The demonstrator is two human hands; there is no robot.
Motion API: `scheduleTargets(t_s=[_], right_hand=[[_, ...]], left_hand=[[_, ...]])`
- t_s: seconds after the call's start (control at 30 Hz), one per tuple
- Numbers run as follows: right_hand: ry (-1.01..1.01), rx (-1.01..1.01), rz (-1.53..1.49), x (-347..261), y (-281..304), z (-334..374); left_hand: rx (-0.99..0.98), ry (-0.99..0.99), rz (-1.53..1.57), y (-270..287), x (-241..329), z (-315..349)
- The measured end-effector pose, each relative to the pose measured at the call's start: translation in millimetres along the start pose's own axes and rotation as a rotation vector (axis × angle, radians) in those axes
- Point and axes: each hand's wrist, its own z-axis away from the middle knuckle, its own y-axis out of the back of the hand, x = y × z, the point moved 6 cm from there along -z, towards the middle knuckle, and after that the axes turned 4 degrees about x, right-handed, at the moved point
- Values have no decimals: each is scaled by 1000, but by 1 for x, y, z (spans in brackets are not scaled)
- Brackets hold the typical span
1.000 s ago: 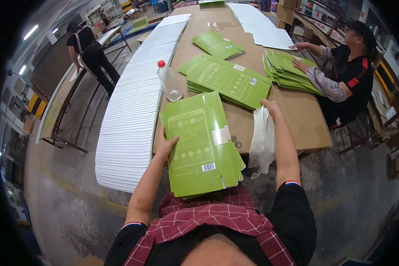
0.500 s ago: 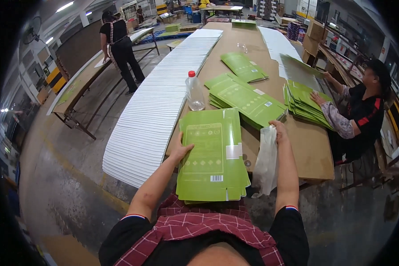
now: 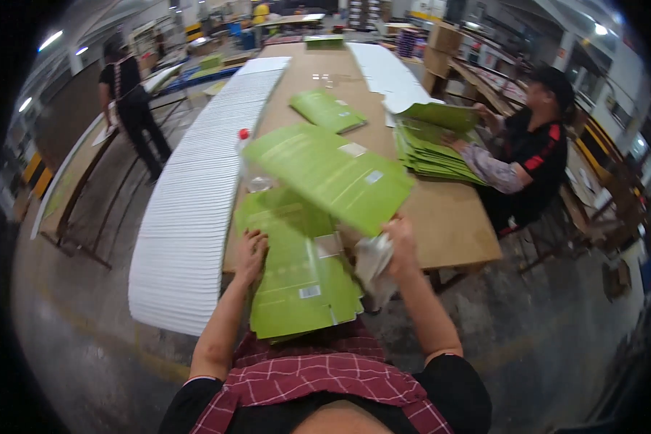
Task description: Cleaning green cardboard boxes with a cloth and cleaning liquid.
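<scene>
A pile of green printed card sheets [image 3: 285,278] lies before me at the table's near end, jutting over the edge toward my apron. My left hand [image 3: 251,254] rests on its left margin, fingers stretched along the top. In my right hand [image 3: 401,242] is the near right corner of another green card sheet [image 3: 332,173], raised and tilted over the pile. It is blurred, so I cannot tell whether it is one sheet or several. A crumpled whitish cloth [image 3: 374,264] hangs from the same hand. Partly behind the raised sheet stands a clear bottle with a red cap [image 3: 243,134].
A long row of overlapping white sheets [image 3: 188,173] runs along the left of the brown tabletop [image 3: 459,235]. More green sheets [image 3: 329,110] lie farther up. At right a co-worker [image 3: 535,145] handles a green pile [image 3: 430,148]. Another person [image 3: 126,101] stands at a left table.
My right hand has lifted the green card from the table and swung it left over the near pile. My left hand has shifted down its edge. The view has turned right.
</scene>
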Motion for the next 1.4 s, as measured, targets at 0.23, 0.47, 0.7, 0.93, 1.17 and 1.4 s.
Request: scheduleTargets(t_s=[0.23, 0.47, 0.7, 0.93, 1.17, 1.4], right_hand=[[-105, -141, 258, 79, -17, 131], [-526, -397, 395, 31, -7, 141], [209, -206, 7, -101, 10, 99], [204, -236, 260, -53, -61, 46], [696, -714, 1219, 110, -68, 69], [703, -947, 1321, 90, -67, 104]], left_hand=[[-76, 379, 635, 7, 37, 5], [32, 506, 1222, 42, 83, -2], [-72, 528, 952, 52, 19, -6], [4, 463, 580, 38, -17, 3], [-40, 62, -483, 22, 37, -3], [-170, -50, -695, -11, 47, 21]])
